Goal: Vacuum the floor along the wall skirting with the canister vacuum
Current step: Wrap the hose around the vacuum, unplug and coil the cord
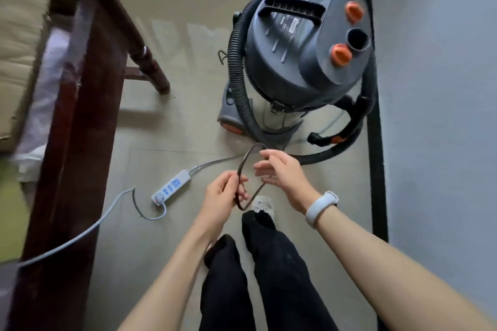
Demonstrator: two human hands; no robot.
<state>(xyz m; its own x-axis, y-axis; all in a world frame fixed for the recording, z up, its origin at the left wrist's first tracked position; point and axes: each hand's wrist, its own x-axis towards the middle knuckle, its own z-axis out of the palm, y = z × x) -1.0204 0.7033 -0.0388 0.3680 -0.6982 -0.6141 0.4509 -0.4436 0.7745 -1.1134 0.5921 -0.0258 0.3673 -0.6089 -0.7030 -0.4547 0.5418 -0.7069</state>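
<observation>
left hand pinches smooth looped black cord

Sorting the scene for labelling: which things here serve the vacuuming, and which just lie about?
For the job: canister vacuum, its hose, dark cord held in left hand, power strip, skirting.
Lying about: wooden furniture, cushion.

Both bare forearms reach forward and down. The left hand curls its fingers around a thin dark cord. The right hand, a white band on its wrist, has loosely spread fingers beside the cord's loop.
</observation>
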